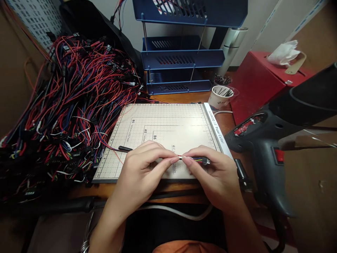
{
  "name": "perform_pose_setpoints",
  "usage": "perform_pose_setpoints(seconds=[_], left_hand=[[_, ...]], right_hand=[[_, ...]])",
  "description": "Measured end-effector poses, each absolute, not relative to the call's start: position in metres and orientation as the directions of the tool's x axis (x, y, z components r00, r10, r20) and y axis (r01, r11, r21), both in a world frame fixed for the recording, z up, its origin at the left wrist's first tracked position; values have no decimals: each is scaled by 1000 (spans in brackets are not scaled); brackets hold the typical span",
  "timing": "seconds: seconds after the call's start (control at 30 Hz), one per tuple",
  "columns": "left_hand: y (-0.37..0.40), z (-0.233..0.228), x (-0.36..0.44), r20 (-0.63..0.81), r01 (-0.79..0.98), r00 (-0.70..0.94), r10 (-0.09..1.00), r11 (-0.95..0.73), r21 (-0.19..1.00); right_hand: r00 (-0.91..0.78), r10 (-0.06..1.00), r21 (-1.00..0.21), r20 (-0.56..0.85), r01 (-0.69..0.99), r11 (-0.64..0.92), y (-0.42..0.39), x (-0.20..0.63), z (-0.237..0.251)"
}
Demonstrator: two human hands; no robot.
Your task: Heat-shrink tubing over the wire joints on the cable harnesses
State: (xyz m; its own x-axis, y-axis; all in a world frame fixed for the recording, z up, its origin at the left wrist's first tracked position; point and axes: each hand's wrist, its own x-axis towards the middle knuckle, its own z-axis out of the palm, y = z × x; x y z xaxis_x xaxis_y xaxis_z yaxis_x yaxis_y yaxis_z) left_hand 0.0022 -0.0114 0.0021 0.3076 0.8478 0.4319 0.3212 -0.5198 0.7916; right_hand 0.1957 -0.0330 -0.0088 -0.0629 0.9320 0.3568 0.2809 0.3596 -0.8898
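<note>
Pinching a slim, many-coloured cable with left hand and, close beside, right hand; holding it over a flat, cream, grid-printed board on the wooden worktop, next to a shaggy tangle of glossy wires.

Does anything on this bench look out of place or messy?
Mostly the wire heap: a loose tangle on the left, straying partly over the edge of the paper cutter, so it looks untidy. The cable between the left hand and right hand is too small to check for damage.
</note>
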Motion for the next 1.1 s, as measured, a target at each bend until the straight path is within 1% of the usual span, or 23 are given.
perform_pose_setpoints(seconds=[0.3, 0.43, 0.63, 0.9, 1.1], left_hand=[[-12, 3, 4, 428, 334, 286, 857, -508, 794], [-12, 1, 5, 439, 339, 270, 857, -512, 789], [-13, -2, 8, 445, 350, 279, 851, -521, 778], [-13, -1, 9, 459, 343, 272, 846, -531, 775], [-14, -1, 8, 499, 366, 262, 826, -564, 740]], right_hand=[[-22, 951, -908, 308, 293, 301, -31, 194, -12], [-24, 951, -907, 308, 293, 301, -32, 195, -12], [-72, 941, -898, 331, 284, 337, -31, 197, -12], [-25, 972, -942, 233, 244, 232, -33, 197, -18], [-19, 975, -937, 220, 275, 217, -34, 197, -19]])
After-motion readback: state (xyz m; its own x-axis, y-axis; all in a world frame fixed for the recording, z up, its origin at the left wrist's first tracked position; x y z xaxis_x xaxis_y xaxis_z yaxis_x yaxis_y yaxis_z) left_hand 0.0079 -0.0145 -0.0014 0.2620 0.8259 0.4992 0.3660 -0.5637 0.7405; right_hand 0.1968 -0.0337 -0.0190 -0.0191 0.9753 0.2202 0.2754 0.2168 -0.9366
